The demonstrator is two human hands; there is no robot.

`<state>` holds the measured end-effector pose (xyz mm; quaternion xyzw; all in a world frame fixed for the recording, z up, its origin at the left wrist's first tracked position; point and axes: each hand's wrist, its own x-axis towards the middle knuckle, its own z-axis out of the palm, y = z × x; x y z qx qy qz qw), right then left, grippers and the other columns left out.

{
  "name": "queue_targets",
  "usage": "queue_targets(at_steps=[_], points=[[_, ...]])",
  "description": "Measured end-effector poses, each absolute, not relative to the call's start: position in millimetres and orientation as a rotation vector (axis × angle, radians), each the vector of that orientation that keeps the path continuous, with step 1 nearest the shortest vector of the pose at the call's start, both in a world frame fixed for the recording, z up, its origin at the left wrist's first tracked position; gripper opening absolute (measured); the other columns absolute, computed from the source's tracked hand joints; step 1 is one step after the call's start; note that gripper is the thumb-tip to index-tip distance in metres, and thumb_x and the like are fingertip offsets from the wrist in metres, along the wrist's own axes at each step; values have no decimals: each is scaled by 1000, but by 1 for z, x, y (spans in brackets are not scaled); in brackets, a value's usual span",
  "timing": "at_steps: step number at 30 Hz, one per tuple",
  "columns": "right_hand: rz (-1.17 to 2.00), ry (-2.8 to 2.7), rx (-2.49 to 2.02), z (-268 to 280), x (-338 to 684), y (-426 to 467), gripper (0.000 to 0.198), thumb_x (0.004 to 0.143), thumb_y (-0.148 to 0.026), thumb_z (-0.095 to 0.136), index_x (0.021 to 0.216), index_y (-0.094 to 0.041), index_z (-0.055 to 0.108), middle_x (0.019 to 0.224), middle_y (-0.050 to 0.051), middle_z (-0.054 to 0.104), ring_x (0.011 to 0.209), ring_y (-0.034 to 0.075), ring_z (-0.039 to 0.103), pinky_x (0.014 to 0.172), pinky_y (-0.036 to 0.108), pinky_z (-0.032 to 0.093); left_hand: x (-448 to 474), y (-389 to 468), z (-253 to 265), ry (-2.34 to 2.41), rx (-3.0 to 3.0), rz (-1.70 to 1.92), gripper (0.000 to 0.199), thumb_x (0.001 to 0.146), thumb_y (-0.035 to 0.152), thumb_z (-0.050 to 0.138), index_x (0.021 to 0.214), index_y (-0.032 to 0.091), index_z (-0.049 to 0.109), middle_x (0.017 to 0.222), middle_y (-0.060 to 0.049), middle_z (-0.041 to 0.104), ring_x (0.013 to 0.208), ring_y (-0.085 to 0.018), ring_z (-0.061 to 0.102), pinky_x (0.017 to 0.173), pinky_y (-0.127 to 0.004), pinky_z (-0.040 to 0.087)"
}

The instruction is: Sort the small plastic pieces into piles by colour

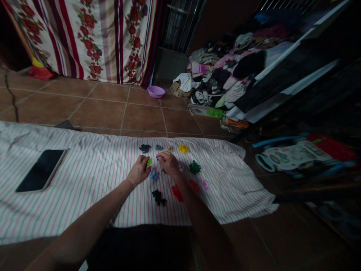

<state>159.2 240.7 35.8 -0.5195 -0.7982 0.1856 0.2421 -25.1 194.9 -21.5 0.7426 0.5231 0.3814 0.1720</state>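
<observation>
Over the striped cloth [93,162], my left hand [138,171] is closed, its fingers curled beside small lime-green pieces [149,162]. Whether it grips any of them I cannot tell. My right hand [168,162] pinches at a tiny dark purple piece [157,158] by its fingertips. Just below the hands lies a light blue pile [154,174]. Around them sit heaps of dark grey [144,148], grey-blue [159,147], tan [170,149], yellow [183,148], green [194,167], pink [204,184], red [176,192] and black pieces [159,197]. My right forearm partly covers the red ones.
A dark-screened tablet [41,170] lies on the cloth at left. Beyond, on the tiled floor, stands a purple basin [156,92] near a large heap of clothes [225,71]. A flowered curtain [107,41] hangs behind. A colourful plastic toy [299,154] is at right.
</observation>
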Motion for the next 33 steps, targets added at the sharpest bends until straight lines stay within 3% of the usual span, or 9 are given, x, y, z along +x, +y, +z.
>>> queue_targets(at_steps=[8, 17, 26, 33], points=[[475, -2391, -1319, 30, 168, 251, 39, 79, -5, 71, 114, -22, 76, 118, 10, 71, 114, 25, 61, 106, 45, 45, -27, 195, -23, 1495, 2082, 1081, 43, 90, 26, 56, 131, 17, 54, 118, -12, 53, 106, -23, 63, 97, -42, 57], [473, -2413, -1302, 26, 167, 255, 23, 81, -4, 69, 97, -18, 77, 105, 9, 73, 104, 23, 64, 99, 39, 47, -26, 197, -24, 1495, 2078, 1079, 32, 92, 23, 51, 122, 18, 61, 112, -10, 55, 99, -20, 64, 95, -40, 58], [461, -2348, -1297, 22, 178, 258, 22, 78, 0, 67, 87, -18, 75, 98, 7, 74, 98, 21, 65, 96, 37, 49, -24, 199, -24, 1511, 2061, 1095, 29, 90, 21, 53, 117, 21, 64, 109, -8, 55, 98, -19, 64, 94, -39, 58], [475, -2307, -1293, 15, 184, 261, 29, 76, -2, 68, 98, -19, 77, 107, 9, 74, 106, 23, 66, 101, 41, 50, -24, 198, -26, 1523, 2051, 1105, 30, 90, 23, 54, 119, 22, 63, 110, -8, 56, 98, -20, 64, 93, -40, 58]])
